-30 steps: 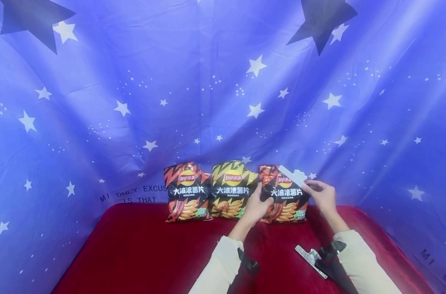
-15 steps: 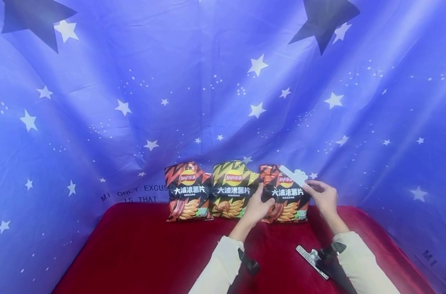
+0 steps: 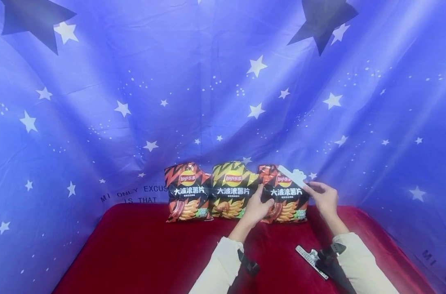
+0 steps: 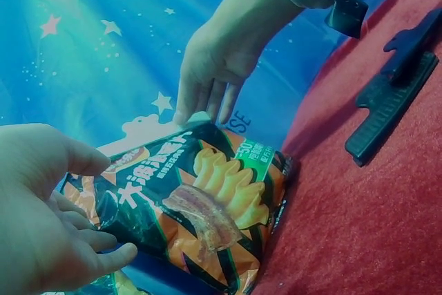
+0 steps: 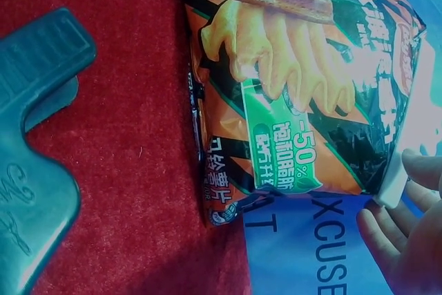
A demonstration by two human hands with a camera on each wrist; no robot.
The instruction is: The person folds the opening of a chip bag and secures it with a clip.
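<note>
My left hand [image 3: 257, 207] holds the left edge of the rightmost chip bag [image 3: 288, 206], red and black. In the left wrist view its thumb [image 4: 86, 151] lies over the bag's upper corner, with the other fingers by the side edge. My right hand [image 3: 322, 199] pinches the lower end of a white bag clip [image 3: 295, 175]. That clip lies aslant across the bag's upper right corner, overlapping the logo. In the right wrist view the thumb and fingers meet at the end of the clip [image 5: 409, 136].
A yellow-and-black chip bag [image 3: 231, 196] and another red-and-black one [image 3: 187, 200] stand to the left. A second clip [image 3: 305, 255] lies on the red cloth [image 3: 153, 253], near my right wrist. Behind the bags hangs a blue starry curtain [image 3: 193, 102].
</note>
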